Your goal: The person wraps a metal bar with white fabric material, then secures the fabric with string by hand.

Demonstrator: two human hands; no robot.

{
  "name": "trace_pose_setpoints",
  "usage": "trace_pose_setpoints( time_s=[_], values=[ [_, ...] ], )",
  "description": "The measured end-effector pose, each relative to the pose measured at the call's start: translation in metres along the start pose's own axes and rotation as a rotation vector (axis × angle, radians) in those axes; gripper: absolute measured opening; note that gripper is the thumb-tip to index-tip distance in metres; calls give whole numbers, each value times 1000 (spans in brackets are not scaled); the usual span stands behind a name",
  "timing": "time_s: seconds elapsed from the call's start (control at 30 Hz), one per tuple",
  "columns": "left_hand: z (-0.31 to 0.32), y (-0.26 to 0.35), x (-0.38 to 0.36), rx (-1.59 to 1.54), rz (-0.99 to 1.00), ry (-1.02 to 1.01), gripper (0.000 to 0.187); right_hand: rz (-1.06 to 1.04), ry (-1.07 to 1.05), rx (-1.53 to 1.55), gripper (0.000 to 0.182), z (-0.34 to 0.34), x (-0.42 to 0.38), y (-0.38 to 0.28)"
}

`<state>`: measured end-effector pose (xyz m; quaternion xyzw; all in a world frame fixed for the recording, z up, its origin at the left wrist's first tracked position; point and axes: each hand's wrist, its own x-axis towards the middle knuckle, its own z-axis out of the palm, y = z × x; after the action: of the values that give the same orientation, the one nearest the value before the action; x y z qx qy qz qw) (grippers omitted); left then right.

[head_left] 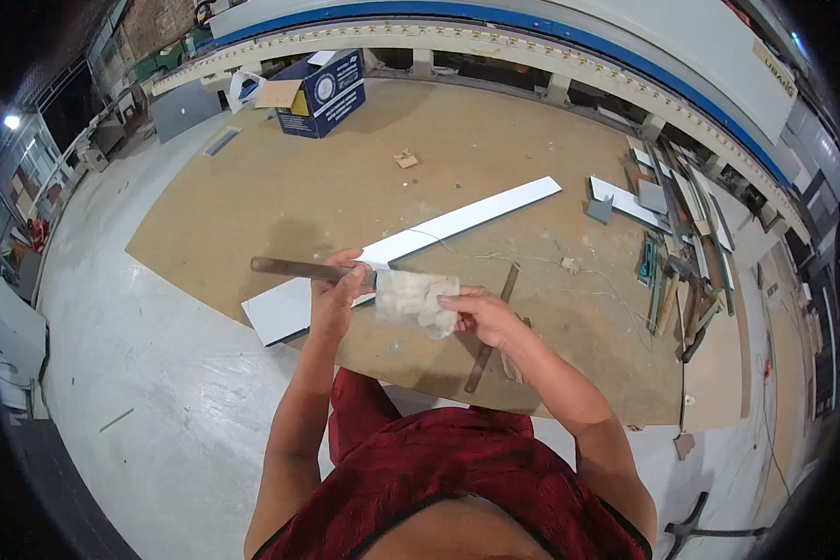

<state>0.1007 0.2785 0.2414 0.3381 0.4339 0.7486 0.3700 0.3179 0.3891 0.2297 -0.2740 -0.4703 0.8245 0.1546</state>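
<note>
My left hand point(336, 291) is closed around a tool near the inner end of its brown wooden handle point(282, 268), which points out to the left. The tool's other end is wrapped in a crumpled off-white cloth point(406, 296), so its head is hidden. At the right end of the wrap, my right hand point(483, 312) pinches the cloth between thumb and fingers. Below both hands, a long white panel strip point(476, 211) with a dark edge lies slantwise on the brown board tabletop point(569, 355). A thin dark brown stick point(482, 359) rests beside my right hand.
A dark blue cardboard box point(334, 93) with an opened flap stands at the back left. Offcuts, strips and tools point(686, 243) are piled at the right. A thin cord point(588, 289) trails across the tabletop. Behind runs a long machine beam point(457, 45).
</note>
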Motion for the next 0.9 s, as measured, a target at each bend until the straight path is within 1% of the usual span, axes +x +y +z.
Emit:
trace_pose_setpoints(
  time_s=[0.1,0.2,0.23,0.27,0.3,0.33,0.4,0.43,0.5,0.57,0.63,0.67,0.77,0.9],
  values=[
    [-11,0,3,-159,-61,-90,20,-130,-17,256,24,-9,-14,-24],
    [-34,-12,12,-383,-79,-164,15,-211,106,507,23,-22,-13,-33],
    [-41,-14,14,-446,-72,-149,14,-217,171,571,21,-18,-16,-37],
    [-48,-15,14,-509,-66,-135,13,-242,80,615,21,-32,-10,-31],
    [-55,-15,15,-572,-60,-121,12,-266,-11,658,22,-59,-2,-20],
    [-63,-14,18,-642,-66,-61,12,-289,-102,700,22,-79,0,-14],
    [-84,-8,24,-779,-78,62,12,-368,197,675,25,-85,-17,-22],
    [-97,-7,29,-737,10,-44,14,-404,342,657,27,-87,-25,-26],
    [-119,0,35,-550,-22,126,15,-517,341,565,31,-103,-38,-30],
    [-152,0,44,-398,-70,267,19,-550,305,428,36,-115,-62,-29],
    [-181,-1,57,-336,-139,394,18,-602,395,403,31,-125,-79,-26],
    [-192,-2,62,-308,-175,455,18,-611,424,363,32,-126,-89,-25],
    [-220,-10,76,-245,-274,500,15,-601,529,284,32,-134,-112,-14],
    [-243,-22,92,-338,-314,604,16,-576,639,284,32,-122,-129,-5]
  ],
)
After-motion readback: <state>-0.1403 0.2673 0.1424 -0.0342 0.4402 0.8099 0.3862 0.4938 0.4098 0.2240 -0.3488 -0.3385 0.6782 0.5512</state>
